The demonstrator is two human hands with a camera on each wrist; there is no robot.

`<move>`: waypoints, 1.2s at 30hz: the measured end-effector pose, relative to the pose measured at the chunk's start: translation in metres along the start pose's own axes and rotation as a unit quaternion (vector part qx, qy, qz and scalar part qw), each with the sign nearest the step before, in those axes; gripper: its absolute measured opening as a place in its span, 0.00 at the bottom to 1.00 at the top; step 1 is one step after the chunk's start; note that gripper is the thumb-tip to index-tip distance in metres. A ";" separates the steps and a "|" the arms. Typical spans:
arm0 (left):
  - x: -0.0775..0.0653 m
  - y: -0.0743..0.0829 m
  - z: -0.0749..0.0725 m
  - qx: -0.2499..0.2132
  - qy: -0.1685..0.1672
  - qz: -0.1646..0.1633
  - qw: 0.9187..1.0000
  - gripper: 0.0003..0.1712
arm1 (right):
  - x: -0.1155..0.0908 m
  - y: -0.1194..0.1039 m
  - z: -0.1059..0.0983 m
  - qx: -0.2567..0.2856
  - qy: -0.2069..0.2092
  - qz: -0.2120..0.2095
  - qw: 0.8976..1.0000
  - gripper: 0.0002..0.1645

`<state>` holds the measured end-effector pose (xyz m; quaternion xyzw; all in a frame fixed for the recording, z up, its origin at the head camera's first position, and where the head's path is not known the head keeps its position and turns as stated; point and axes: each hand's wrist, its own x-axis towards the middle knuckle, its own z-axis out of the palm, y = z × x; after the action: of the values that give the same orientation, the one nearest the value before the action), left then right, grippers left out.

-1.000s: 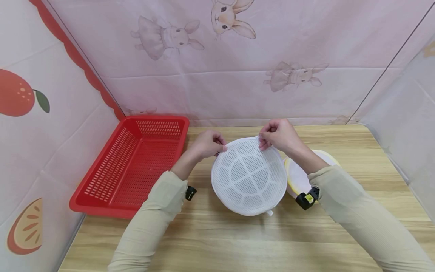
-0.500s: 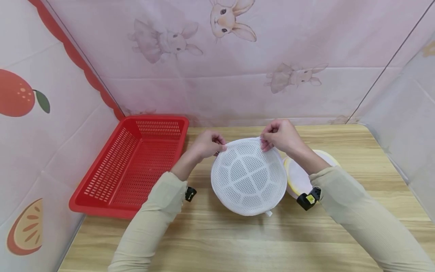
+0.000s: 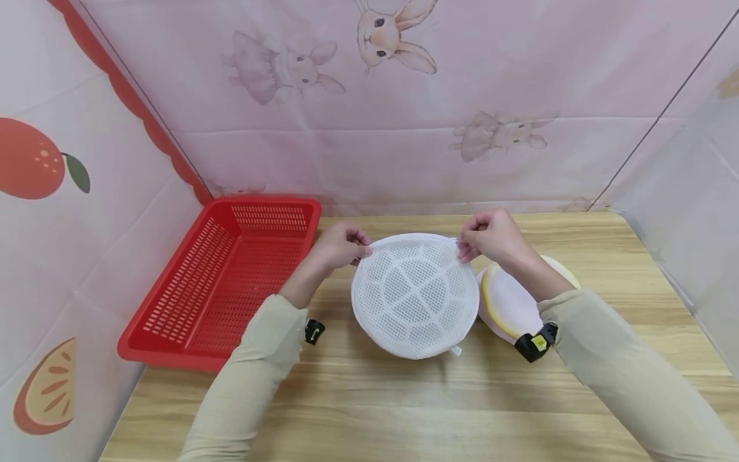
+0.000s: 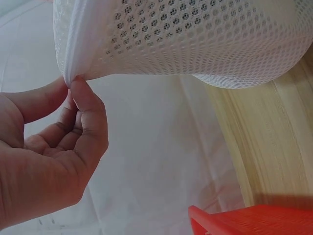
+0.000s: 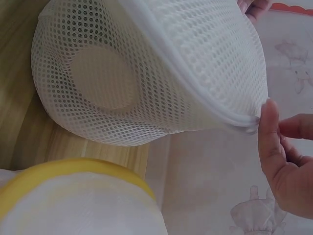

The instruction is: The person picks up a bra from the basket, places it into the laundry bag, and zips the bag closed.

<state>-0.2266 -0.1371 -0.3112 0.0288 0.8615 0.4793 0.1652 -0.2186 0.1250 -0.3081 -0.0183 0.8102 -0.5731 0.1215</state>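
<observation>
A round white mesh laundry bag [image 3: 414, 298] is held tilted over the table, its flat top facing the head camera. My left hand [image 3: 340, 246] pinches the bag's upper left rim between thumb and forefinger. At the upper right rim, my right hand [image 3: 491, 236] pinches the zipped edge, as the right wrist view also shows. A small white tag [image 3: 456, 350] sticks out at the near side. Through the mesh side, a pale round patch [image 5: 103, 78] is visible in the right wrist view. A second laundry bag [image 3: 510, 301], white with yellow piping, lies partly under my right forearm.
To the left stands a red perforated plastic basket [image 3: 231, 276], with nothing visible in it. The wood-grain table [image 3: 404, 410] meets printed fabric walls at the back and both sides. Black wrist cameras are strapped on both wrists.
Both hands have spread apart, the left to the left and the right to the right, stretching the rim wider. The mesh bag has shifted slightly left, uncovering more of the yellow-edged bag.
</observation>
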 end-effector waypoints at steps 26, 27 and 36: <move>-0.004 0.006 0.002 0.047 -0.042 -0.007 0.998 0.08 | -0.004 -0.007 0.001 0.015 -0.001 -0.022 1.000 0.06; -0.003 0.006 0.002 0.048 -0.043 -0.006 0.998 0.08 | -0.003 -0.008 0.000 0.017 -0.001 -0.024 1.000 0.06; 0.002 0.017 0.003 0.090 -0.037 -0.001 0.995 0.09 | 0.003 -0.019 0.001 0.009 -0.001 -0.029 1.000 0.07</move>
<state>-0.2295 -0.1246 -0.2988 0.0608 0.8945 0.3980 0.1944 -0.2233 0.1167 -0.2913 -0.0410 0.8038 -0.5839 0.1060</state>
